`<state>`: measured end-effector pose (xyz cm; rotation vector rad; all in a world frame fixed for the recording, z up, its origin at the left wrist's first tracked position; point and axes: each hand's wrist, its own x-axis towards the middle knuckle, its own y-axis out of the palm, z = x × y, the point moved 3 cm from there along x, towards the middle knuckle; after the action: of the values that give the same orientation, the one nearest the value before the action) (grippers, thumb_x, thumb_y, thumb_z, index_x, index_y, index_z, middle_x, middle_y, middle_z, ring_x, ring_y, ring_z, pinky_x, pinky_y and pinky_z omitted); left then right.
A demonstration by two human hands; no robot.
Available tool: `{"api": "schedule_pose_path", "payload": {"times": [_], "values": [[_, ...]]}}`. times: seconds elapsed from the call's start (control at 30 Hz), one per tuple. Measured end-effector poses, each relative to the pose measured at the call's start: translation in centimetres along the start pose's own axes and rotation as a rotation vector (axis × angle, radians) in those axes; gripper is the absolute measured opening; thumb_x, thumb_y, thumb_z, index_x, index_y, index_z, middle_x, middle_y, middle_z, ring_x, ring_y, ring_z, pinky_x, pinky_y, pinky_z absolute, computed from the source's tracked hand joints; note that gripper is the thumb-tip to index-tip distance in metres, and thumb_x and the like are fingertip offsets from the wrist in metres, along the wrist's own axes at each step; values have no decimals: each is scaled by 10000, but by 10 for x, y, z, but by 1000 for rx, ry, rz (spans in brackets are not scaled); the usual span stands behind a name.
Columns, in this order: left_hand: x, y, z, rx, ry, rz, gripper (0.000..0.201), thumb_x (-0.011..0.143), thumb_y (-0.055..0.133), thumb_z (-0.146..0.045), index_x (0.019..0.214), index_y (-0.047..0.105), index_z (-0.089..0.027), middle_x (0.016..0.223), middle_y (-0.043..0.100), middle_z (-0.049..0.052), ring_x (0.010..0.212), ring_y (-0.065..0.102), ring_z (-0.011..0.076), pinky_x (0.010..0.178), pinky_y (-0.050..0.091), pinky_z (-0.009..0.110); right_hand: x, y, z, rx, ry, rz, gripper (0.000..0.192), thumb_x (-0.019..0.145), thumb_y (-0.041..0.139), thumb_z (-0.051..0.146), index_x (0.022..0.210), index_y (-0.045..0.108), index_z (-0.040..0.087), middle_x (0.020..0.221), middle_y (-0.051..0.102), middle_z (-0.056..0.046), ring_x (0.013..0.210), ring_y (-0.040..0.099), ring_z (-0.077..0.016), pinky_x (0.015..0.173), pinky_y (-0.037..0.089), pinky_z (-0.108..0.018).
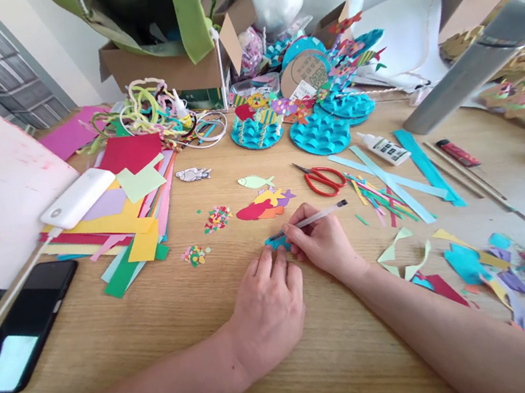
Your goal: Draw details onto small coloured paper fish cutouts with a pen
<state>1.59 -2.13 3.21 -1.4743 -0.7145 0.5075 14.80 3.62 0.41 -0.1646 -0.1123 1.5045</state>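
Blue paper piece pinned under left hand fingertips; right hand grips pen; scissors, paper fish near.

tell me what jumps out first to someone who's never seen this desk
At the centre of the wooden table, the left hand presses down a small blue paper piece while the right hand works on it with a thin white pen. Just beyond lie bright paper fish cutouts and red-handled scissors. A fanned stack of coloured paper fills the left side, and blue scalloped paper discs stand at the back.
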Motion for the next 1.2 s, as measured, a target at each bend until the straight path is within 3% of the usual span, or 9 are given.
{"api": "schedule_pose_path", "payload": {"times": [1.2], "values": [[-1, 2, 1, 12, 13, -24, 305, 900, 431, -205, 1121, 574, -51, 1235, 583, 199, 1213, 486, 308, 986, 398, 421, 0, -1, 1, -9, 0, -6, 158, 800, 608, 248, 717, 478, 215, 481, 550, 60, 352, 488, -95, 328, 368, -183]]}}
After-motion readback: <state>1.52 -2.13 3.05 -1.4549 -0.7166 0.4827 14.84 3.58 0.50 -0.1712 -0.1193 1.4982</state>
